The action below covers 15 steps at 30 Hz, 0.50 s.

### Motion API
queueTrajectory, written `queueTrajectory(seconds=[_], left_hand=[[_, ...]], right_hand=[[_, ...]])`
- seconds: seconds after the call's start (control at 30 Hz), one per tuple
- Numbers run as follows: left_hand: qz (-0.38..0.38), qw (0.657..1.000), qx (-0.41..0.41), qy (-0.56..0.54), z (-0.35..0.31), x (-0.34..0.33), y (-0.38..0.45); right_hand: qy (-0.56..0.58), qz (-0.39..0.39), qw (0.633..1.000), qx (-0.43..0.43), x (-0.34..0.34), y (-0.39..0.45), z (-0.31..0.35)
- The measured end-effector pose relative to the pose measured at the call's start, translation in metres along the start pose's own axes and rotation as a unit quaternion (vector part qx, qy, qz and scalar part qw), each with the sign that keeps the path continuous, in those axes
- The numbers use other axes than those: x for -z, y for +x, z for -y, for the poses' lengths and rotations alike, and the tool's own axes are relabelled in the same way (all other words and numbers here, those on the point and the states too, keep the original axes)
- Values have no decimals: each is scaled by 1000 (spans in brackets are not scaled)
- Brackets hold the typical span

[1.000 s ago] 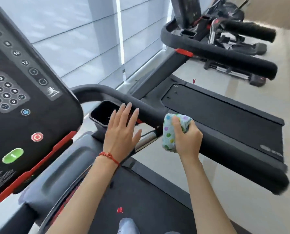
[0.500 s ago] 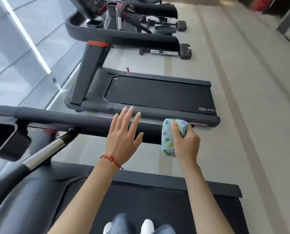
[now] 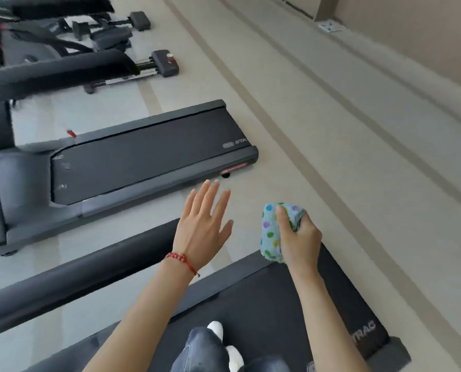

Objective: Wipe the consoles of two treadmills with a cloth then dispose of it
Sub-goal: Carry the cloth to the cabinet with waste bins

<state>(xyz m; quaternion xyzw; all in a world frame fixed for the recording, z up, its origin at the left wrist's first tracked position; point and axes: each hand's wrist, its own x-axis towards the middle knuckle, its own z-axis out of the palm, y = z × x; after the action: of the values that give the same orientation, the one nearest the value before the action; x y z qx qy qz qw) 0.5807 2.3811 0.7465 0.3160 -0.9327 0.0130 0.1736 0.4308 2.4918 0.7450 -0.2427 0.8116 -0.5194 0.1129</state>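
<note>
A gym: two treadmills (image 3: 149, 154) lie side by side on pale flooring (image 3: 331, 157), with more exercise machines (image 3: 63, 36) crowded in the upper left of the frame

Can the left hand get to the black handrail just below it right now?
Probably yes: the left hand is open and empty, hovering over the handrail, with nothing between them.
</note>
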Motion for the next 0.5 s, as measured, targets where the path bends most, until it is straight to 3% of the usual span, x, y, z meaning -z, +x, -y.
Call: queueTrajectory(seconds=[0.23, 0.5], left_hand=[[65, 991, -110, -49, -48, -40, 48], [81, 971, -214, -68, -147, -84, 98]], right_hand=[[-17, -120, 989, -81, 51, 13, -41], [-22, -206, 970, -129, 134, 44, -100]])
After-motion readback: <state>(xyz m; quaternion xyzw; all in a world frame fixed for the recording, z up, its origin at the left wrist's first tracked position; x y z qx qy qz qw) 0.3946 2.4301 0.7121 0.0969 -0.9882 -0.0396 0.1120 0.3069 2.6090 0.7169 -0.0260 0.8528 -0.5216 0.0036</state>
